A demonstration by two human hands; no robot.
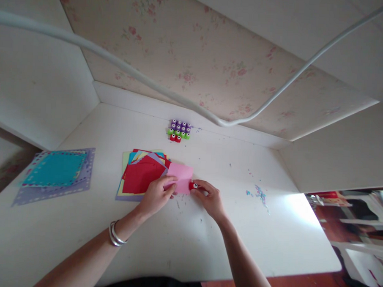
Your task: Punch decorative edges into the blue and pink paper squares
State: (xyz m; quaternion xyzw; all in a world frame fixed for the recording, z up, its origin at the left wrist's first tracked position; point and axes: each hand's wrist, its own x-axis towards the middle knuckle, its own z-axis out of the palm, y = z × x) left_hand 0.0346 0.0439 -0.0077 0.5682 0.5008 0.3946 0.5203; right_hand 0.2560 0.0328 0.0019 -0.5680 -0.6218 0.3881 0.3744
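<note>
Left hand [157, 195] pins a pink sheet [181, 175] to the desk [206, 245], beside a paper stack [141, 179]; right hand [210, 198] grips a red punch [193, 186] at the sheet's edge.

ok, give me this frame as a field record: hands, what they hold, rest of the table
left hand: holds pink paper at its lower left
right hand: holds red punch at the paper's right edge
stack of coloured sheets: partly under the pink paper
small punches: cluster at back
teal sheet: on purple sheet, far left
paper scraps: right
table: white
</note>
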